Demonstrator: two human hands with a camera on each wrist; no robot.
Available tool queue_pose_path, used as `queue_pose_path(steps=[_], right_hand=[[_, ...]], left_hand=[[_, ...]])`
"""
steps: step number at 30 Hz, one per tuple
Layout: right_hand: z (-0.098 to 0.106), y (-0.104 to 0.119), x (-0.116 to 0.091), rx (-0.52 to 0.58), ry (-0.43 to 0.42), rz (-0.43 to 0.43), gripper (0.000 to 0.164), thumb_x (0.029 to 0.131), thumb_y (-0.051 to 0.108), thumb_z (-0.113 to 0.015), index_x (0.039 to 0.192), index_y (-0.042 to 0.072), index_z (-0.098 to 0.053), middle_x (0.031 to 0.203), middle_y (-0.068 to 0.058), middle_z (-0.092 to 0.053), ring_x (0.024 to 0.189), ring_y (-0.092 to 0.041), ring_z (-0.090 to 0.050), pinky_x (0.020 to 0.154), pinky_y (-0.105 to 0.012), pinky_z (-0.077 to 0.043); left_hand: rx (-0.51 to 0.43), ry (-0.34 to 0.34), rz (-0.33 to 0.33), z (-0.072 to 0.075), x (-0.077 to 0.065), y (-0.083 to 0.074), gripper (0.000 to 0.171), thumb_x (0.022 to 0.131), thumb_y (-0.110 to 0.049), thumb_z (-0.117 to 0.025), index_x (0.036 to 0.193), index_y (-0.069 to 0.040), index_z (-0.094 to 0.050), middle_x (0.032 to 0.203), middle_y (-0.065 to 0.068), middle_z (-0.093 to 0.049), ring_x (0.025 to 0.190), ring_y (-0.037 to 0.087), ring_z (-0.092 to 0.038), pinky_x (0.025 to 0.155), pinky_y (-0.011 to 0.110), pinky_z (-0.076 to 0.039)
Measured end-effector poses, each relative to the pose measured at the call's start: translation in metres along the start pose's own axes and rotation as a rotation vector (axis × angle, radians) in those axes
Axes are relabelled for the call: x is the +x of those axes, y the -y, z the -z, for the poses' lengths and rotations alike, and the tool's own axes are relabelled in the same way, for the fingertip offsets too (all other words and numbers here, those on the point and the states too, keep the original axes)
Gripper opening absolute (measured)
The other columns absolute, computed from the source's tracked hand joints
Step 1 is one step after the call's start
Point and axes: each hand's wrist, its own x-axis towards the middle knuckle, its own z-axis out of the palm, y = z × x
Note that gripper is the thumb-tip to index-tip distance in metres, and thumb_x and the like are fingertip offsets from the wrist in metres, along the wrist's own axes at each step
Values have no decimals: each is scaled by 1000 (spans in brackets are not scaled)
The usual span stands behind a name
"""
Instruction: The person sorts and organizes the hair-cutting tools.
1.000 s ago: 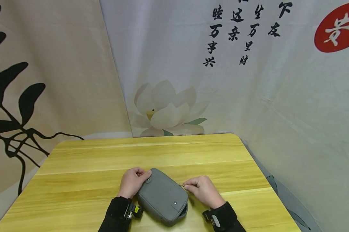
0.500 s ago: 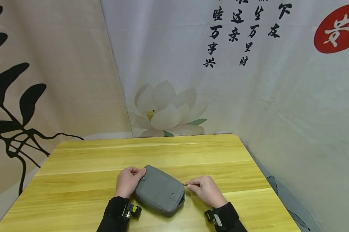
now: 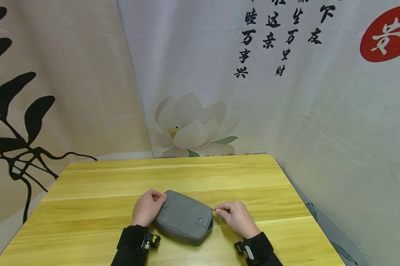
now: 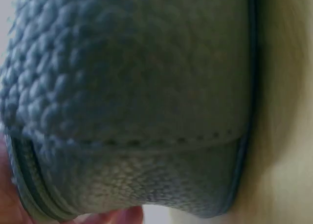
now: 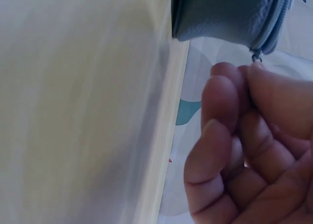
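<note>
A grey zip pouch (image 3: 184, 218) with pebbled leather and a small metal snap lies slantwise on the wooden table (image 3: 120, 181). My left hand (image 3: 148, 207) holds its upper left corner, thumb on top beside another snap. In the left wrist view the stitched side of the pouch (image 4: 137, 87) fills most of the picture, with fingers (image 4: 117, 215) showing below it. At the right end, the thumb and forefinger of my right hand (image 3: 234, 217) pinch the zipper pull (image 5: 256, 56). The zipper track (image 5: 276, 21) runs along the pouch's edge in the right wrist view.
Behind the table hangs a printed cloth backdrop (image 3: 200, 74) with a lotus, dark leaves and writing. Black straps with small cameras circle both wrists, the left camera (image 3: 154, 241) close to the pouch's near left side.
The pouch has slid a little left and away from me and turned slightly counterclockwise. My left hand moved left with it; my right hand shifted slightly right, still pinching the zipper pull.
</note>
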Motion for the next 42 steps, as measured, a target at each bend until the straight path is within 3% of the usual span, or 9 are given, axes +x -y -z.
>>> queue_pose_path(steps=[3, 6, 9, 12, 14, 16, 18, 23, 42], right_hand=[[-1, 0, 0, 10, 1, -24, 11, 102, 19, -74, 103, 19, -85, 97, 7, -82, 86, -3, -71, 74, -21, -56], [-2, 0, 1, 16, 7, -35, 11, 103, 20, -73, 103, 20, -84, 95, 8, -80, 82, 0, -66, 71, -21, -54], [-3, 0, 3, 34, 20, -34, 12, 104, 23, -71, 104, 22, -84, 94, 9, -80, 80, 1, -65, 70, -21, -53], [-3, 0, 4, 46, 30, -25, 13, 105, 24, -70, 105, 22, -84, 95, 8, -80, 80, 1, -64, 70, -21, -53], [-3, 1, 5, 51, 32, -26, 13, 105, 23, -71, 105, 22, -84, 95, 8, -80, 82, 0, -65, 71, -21, -54], [-2, 1, 6, 47, 31, -28, 13, 105, 22, -71, 105, 22, -84, 96, 8, -80, 83, 0, -66, 71, -21, -54], [-2, 1, 6, 48, 31, -28, 13, 104, 21, -71, 104, 22, -84, 96, 8, -81, 83, 0, -67, 72, -21, -54], [-1, -2, 5, 57, 34, -22, 13, 103, 21, -73, 103, 22, -85, 99, 7, -82, 86, 0, -69, 73, -21, -54], [7, -4, -2, 22, 68, -40, 12, 100, 23, -76, 105, 23, -87, 104, 5, -84, 99, -14, -78, 77, -24, -59]], left_hand=[[109, -14, -181, -7, -1, -7, 27, 104, -11, -64, 129, -6, -71, 125, 13, -74, 113, 34, -70, 94, 49, -58], [169, 34, -368, -16, -3, -16, 36, 103, -3, -62, 139, -8, -68, 141, 15, -69, 138, 41, -60, 115, 59, -49], [240, 189, -482, -20, -6, -25, 46, 102, -34, -73, 142, -12, -67, 146, 12, -68, 149, 44, -50, 127, 70, -30], [341, 379, -549, -17, -7, -31, 96, 78, -70, -85, 152, -16, -59, 155, 9, -60, 156, 46, -40, 126, 80, -15], [425, 475, -604, -11, -5, -34, 122, 61, -77, -92, 159, -17, -51, 162, 10, -53, 158, 47, -36, 124, 83, -12], [490, 535, -649, -5, -4, -36, 135, 54, -75, -97, 163, -17, -43, 165, 11, -48, 158, 45, -35, 124, 83, -13], [535, 564, -672, -3, -2, -36, 139, 53, -71, -100, 165, -16, -39, 166, 11, -46, 157, 42, -37, 125, 82, -16], [563, 546, -663, -6, 3, -33, 132, 57, -66, -99, 163, -15, -40, 162, 8, -51, 152, 35, -45, 126, 77, -21], [497, 435, -689, -14, -1, -21, 127, 53, -67, -98, 158, -17, -49, 153, 3, -58, 143, 28, -52, 123, 71, -31]])
